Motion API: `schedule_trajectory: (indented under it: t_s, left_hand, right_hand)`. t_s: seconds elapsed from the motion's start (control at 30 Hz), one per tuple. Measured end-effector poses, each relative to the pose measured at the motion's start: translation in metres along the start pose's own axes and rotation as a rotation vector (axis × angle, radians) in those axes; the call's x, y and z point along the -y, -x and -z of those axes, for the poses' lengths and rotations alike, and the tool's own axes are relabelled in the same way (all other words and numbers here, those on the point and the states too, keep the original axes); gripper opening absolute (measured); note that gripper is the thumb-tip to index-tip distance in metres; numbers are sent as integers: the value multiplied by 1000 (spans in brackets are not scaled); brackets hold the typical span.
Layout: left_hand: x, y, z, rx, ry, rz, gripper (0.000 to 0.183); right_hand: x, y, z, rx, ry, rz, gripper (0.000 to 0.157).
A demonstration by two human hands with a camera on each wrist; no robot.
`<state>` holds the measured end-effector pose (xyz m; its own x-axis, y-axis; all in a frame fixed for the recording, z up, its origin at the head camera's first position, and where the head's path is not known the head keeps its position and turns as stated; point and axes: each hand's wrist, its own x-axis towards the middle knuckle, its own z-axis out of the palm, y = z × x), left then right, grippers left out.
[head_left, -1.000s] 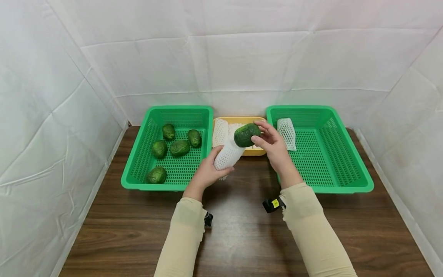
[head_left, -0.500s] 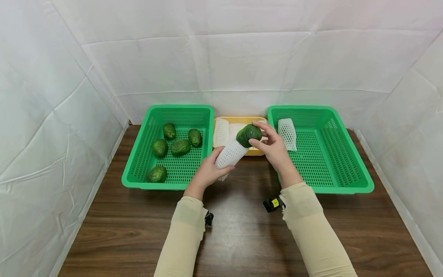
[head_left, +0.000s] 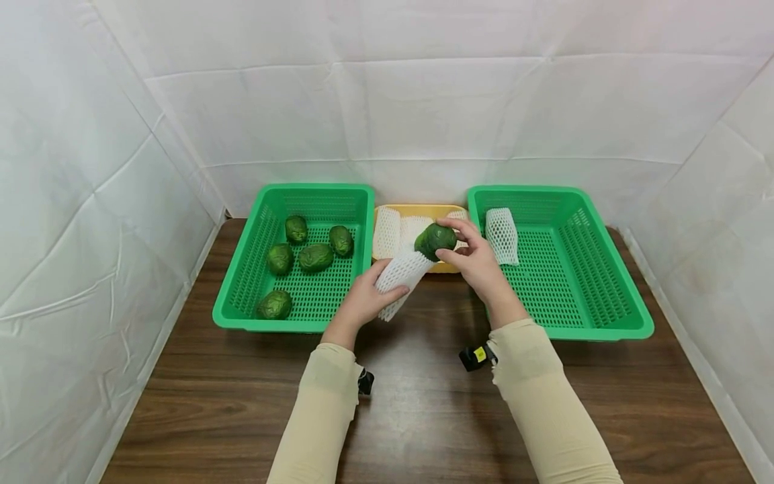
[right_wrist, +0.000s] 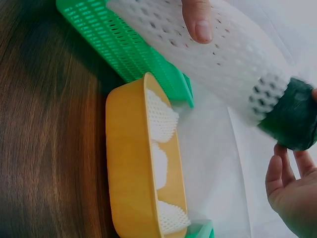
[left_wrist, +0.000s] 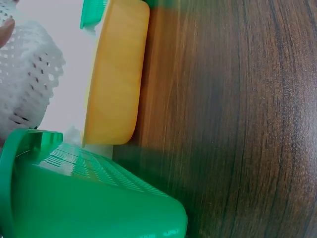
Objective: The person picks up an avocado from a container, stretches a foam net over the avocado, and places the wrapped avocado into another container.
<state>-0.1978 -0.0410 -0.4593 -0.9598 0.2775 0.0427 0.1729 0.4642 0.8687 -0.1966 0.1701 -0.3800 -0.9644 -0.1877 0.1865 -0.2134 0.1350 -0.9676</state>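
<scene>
My left hand (head_left: 365,296) grips a white foam net sleeve (head_left: 403,272), its thumb lying across the mesh. From the sleeve's upper end sticks out a dark green avocado (head_left: 438,240), whose lower end sits inside the mouth of the net. My right hand (head_left: 480,265) holds the avocado's exposed end between thumb and fingers. In the right wrist view, the net (right_wrist: 233,54) stretches around the avocado (right_wrist: 293,116), and the fingers (right_wrist: 282,168) of the right hand touch its underside. The left wrist view shows only the loose end of the sleeve (left_wrist: 29,74) and a fingertip.
A green basket (head_left: 242,289) with several avocados (head_left: 316,257) stands at left. Behind the hands, a yellow tray (head_left: 444,267) holds more net sleeves (head_left: 387,232). The right green basket (head_left: 580,332) contains one white net-wrapped piece (head_left: 501,235). White sheeting surrounds the wooden table (head_left: 417,417).
The avocado has tilted and gone into the mouth of the net sleeve, whose upper end now wraps its lower part. Both hands have stayed nearly in place.
</scene>
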Motion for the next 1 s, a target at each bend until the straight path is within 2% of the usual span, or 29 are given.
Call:
schedule_trajectory:
  t_s: [0.13, 0.3, 0.5, 0.63, 0.8, 1.0]
  left_hand:
    - [0, 1, 0, -2, -9, -7, 49]
    - [-1, 2, 0, -4, -25, -8, 44]
    - [-1, 1, 0, -6, -48, -8, 42]
    - [0, 2, 0, -9, -56, -23, 41]
    - [0, 2, 0, -11, -59, -32, 41]
    - [1, 1, -1, 5, -42, -14, 45]
  right_hand:
    - [-10, -3, 3, 5, 25, -22, 44]
    - [-25, -8, 7, 26, -2, -71, 42]
    - [-28, -9, 5, 18, -65, -100, 41]
    - [-29, -11, 3, -20, -19, -132, 40]
    - [-22, -11, -2, -62, 65, -164, 40]
    - [-2, -4, -9, -56, 26, -172, 43]
